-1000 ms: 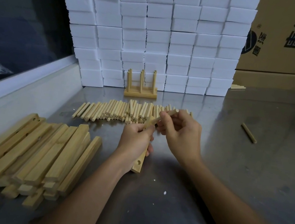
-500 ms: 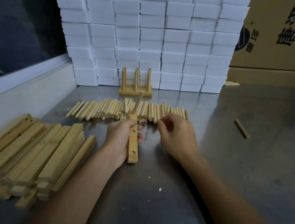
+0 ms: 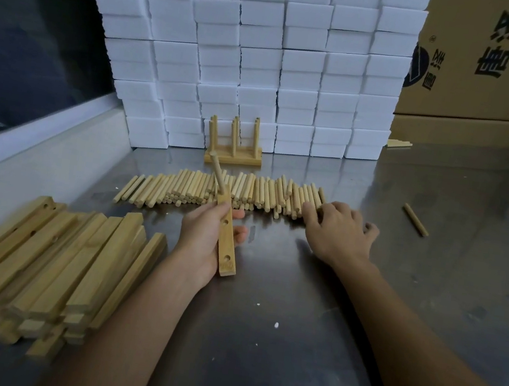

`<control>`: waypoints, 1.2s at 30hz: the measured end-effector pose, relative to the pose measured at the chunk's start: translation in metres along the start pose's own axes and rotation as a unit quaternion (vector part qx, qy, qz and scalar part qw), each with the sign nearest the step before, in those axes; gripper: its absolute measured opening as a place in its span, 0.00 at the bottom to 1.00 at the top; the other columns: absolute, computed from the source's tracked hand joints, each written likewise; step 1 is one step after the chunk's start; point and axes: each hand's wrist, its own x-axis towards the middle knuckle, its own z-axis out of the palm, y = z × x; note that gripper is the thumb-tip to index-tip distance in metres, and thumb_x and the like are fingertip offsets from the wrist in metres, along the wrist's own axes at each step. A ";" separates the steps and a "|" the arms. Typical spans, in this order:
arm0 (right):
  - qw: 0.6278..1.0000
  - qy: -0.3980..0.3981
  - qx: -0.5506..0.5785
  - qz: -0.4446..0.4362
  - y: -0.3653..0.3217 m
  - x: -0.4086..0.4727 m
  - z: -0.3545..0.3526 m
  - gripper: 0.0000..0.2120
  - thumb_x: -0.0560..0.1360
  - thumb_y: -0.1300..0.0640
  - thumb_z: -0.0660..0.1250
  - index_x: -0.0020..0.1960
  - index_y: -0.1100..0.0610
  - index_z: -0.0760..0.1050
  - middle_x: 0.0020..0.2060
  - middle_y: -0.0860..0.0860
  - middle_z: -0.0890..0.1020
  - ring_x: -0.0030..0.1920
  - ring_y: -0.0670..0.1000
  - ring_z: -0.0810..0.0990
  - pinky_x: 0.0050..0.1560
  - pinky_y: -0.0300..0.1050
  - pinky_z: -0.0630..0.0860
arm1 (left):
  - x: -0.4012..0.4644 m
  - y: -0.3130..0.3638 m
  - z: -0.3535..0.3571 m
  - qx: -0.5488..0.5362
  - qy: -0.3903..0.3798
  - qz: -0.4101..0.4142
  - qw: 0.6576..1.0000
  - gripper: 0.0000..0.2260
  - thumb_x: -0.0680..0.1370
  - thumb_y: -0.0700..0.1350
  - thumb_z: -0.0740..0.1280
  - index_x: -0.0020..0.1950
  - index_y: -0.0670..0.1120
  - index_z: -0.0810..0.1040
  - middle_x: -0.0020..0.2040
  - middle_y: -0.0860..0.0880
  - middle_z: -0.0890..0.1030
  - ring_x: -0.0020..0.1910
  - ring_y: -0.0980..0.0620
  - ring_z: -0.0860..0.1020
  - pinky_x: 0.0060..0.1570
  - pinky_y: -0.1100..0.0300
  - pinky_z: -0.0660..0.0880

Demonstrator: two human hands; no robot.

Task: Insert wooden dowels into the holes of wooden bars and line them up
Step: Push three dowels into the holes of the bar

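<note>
Mid-frame, the left hand [image 3: 204,238] curls round a pale wooden bar [image 3: 226,238] with one dowel [image 3: 217,173] standing in its far hole, two holes bare. The right hand [image 3: 338,229], fingers spread, rests on the dowel row [image 3: 230,191].

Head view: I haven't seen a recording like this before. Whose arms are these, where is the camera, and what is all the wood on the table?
There is no machine here. The camera sits on a person's head and looks down at their two bare hands over a metal table. The left hand holds a wooden bar with one dowel standing in its far hole; two nearer holes are empty. The right hand rests on the row of loose dowels, apparently reaching for one; whether it has one is not visible. A pile of more bars lies on the left. A finished piece with upright dowels stands before stacked white blocks. One stray dowel lies on the right.
</note>
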 end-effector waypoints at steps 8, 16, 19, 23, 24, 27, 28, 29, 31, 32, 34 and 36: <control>0.998 0.047 0.019 0.042 -0.001 -0.001 -0.004 0.27 0.83 0.44 0.48 0.52 0.59 0.81 0.56 0.55 0.78 0.61 0.58 0.73 0.67 0.61 0.62 | 0.002 0.000 0.000 -0.011 0.000 -0.013 1.000 0.08 0.82 0.40 0.63 0.58 0.38 0.77 0.45 0.41 0.83 0.29 0.51 0.80 0.28 0.59 0.79; 0.994 0.077 -0.025 0.070 0.007 0.000 -0.011 0.09 0.77 0.56 0.62 0.47 0.58 0.79 0.48 0.55 0.80 0.53 0.59 0.76 0.60 0.54 0.67 | -0.002 0.001 -0.001 -0.006 -0.027 -0.024 0.999 0.07 0.82 0.39 0.62 0.54 0.38 0.78 0.46 0.39 0.84 0.29 0.48 0.82 0.25 0.59 0.78; 0.994 0.078 -0.011 0.074 0.009 0.002 -0.012 0.04 0.77 0.57 0.65 0.48 0.56 0.78 0.45 0.54 0.80 0.49 0.58 0.78 0.58 0.53 0.67 | -0.002 0.000 0.000 0.025 -0.033 -0.009 0.999 0.07 0.82 0.41 0.62 0.54 0.42 0.79 0.50 0.43 0.85 0.29 0.47 0.82 0.24 0.59 0.77; 0.995 0.054 -0.019 0.088 0.010 0.003 -0.014 0.01 0.77 0.59 0.66 0.48 0.57 0.76 0.42 0.53 0.79 0.46 0.56 0.78 0.56 0.53 0.70 | -0.001 -0.002 -0.001 0.065 -0.035 0.005 0.997 0.08 0.83 0.42 0.61 0.54 0.46 0.79 0.53 0.44 0.84 0.24 0.50 0.76 0.20 0.61 0.70; 0.994 0.046 -0.023 0.091 0.011 0.003 -0.015 0.02 0.76 0.60 0.66 0.48 0.58 0.76 0.43 0.54 0.79 0.46 0.57 0.78 0.56 0.53 0.72 | -0.001 -0.002 -0.001 0.066 -0.035 0.005 0.997 0.08 0.83 0.41 0.60 0.56 0.45 0.79 0.53 0.43 0.83 0.23 0.51 0.75 0.19 0.62 0.69; 0.994 0.053 -0.005 0.098 0.010 0.003 -0.016 0.04 0.79 0.59 0.65 0.52 0.59 0.75 0.49 0.57 0.75 0.50 0.58 0.77 0.57 0.56 0.74 | 0.000 -0.002 -0.001 0.051 -0.040 -0.006 0.998 0.10 0.82 0.39 0.59 0.60 0.43 0.76 0.50 0.40 0.83 0.22 0.50 0.74 0.17 0.62 0.66; 0.994 0.064 0.009 0.094 0.009 0.003 -0.016 0.05 0.80 0.58 0.64 0.54 0.58 0.74 0.51 0.57 0.74 0.50 0.59 0.77 0.57 0.57 0.74 | 0.000 -0.002 -0.001 0.043 -0.044 -0.009 0.998 0.11 0.81 0.38 0.58 0.60 0.43 0.75 0.49 0.40 0.83 0.22 0.50 0.74 0.17 0.62 0.66; 0.993 0.075 0.020 0.084 0.008 0.003 -0.016 0.05 0.81 0.56 0.62 0.54 0.57 0.73 0.51 0.57 0.75 0.51 0.59 0.77 0.57 0.57 0.73 | 0.000 -0.002 -0.001 0.037 -0.046 -0.010 0.998 0.12 0.80 0.36 0.57 0.60 0.43 0.75 0.49 0.39 0.83 0.22 0.50 0.74 0.18 0.62 0.66; 0.993 0.090 0.036 0.063 0.008 0.003 -0.014 0.08 0.83 0.52 0.59 0.51 0.57 0.70 0.47 0.55 0.77 0.50 0.60 0.79 0.55 0.57 0.73 | 0.001 -0.002 -0.002 0.033 -0.047 -0.009 0.998 0.14 0.78 0.34 0.56 0.61 0.43 0.75 0.49 0.38 0.82 0.23 0.50 0.74 0.18 0.62 0.67; 0.993 0.093 0.043 0.057 0.008 0.002 -0.013 0.10 0.83 0.50 0.58 0.49 0.56 0.69 0.45 0.54 0.77 0.48 0.60 0.78 0.53 0.56 0.73 | 0.001 -0.003 -0.002 0.035 -0.046 -0.007 0.998 0.15 0.78 0.34 0.56 0.61 0.43 0.74 0.49 0.37 0.82 0.23 0.50 0.74 0.19 0.62 0.67; 0.991 0.101 0.071 0.051 0.008 0.002 -0.011 0.11 0.84 0.49 0.58 0.48 0.56 0.69 0.42 0.53 0.76 0.42 0.58 0.75 0.46 0.53 0.71 | 0.001 -0.003 -0.001 0.039 -0.043 -0.002 0.998 0.15 0.79 0.33 0.56 0.62 0.43 0.74 0.50 0.37 0.83 0.23 0.50 0.74 0.20 0.61 0.68; 0.986 0.104 0.123 0.048 0.007 0.002 -0.010 0.10 0.83 0.51 0.60 0.49 0.57 0.72 0.41 0.52 0.75 0.40 0.55 0.72 0.42 0.49 0.67 | 0.001 -0.004 0.000 0.037 -0.042 0.002 0.998 0.12 0.80 0.33 0.57 0.59 0.43 0.75 0.51 0.38 0.83 0.24 0.49 0.75 0.20 0.61 0.70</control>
